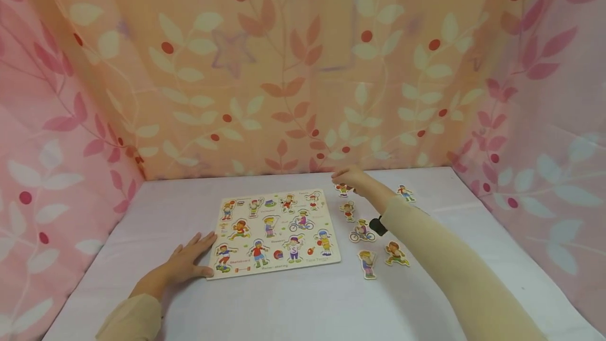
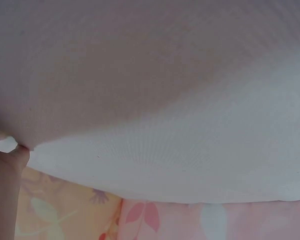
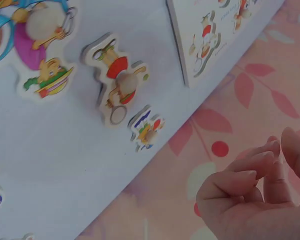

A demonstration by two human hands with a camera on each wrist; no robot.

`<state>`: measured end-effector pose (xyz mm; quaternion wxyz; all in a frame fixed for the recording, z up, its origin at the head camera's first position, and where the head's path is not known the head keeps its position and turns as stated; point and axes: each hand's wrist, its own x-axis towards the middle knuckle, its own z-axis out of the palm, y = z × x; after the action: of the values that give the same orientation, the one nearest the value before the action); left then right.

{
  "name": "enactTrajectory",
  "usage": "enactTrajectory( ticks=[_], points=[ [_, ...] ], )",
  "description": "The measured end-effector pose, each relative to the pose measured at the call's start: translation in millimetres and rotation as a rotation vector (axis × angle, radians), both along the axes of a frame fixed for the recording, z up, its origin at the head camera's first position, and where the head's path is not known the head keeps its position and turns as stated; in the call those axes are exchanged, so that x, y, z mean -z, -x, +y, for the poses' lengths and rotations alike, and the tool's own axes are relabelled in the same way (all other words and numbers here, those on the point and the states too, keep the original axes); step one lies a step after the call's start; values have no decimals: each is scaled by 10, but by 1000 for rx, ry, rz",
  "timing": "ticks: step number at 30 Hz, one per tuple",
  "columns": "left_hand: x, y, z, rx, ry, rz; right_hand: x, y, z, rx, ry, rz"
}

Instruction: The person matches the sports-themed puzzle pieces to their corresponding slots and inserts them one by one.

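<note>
At the left edge of a wooden picture puzzle board (image 1: 255, 233), my left hand (image 1: 191, 257) lies with its fingers spread and the thumb by the near corner. Only part of that hand shows in the left wrist view. Farther back, my right hand (image 1: 351, 177) is over a knobbed figure piece (image 1: 343, 190) and partly overlaps it in the head view. Its fingers are loosely bent with nothing between them, thumb apart from fingertips, in the right wrist view. A tennis-player piece (image 3: 121, 80) with a round knob lies near that piece.
Right of the board lie a cyclist piece (image 1: 362, 231), a golfer piece (image 1: 366, 264), a runner piece (image 1: 396, 254) and another figure piece (image 1: 405, 193). A black object (image 1: 377, 226) is at the right wrist. Flowered curtains (image 1: 293, 67) border the white table (image 1: 284, 309).
</note>
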<state>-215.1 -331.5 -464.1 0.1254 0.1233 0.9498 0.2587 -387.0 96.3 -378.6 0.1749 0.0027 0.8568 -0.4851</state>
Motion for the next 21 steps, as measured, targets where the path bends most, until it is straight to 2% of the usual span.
enactTrajectory(
  ticks=[5, 12, 21],
  points=[
    [3, 5, 1, 3, -8, -2, -21, -29, 146, 7, -8, -14],
    [22, 11, -11, 2, -21, -14, -14, -91, 336, 12, -35, 21],
    [14, 7, -6, -1, -24, -27, 97, -179, 523, 34, 18, -41]
  ],
)
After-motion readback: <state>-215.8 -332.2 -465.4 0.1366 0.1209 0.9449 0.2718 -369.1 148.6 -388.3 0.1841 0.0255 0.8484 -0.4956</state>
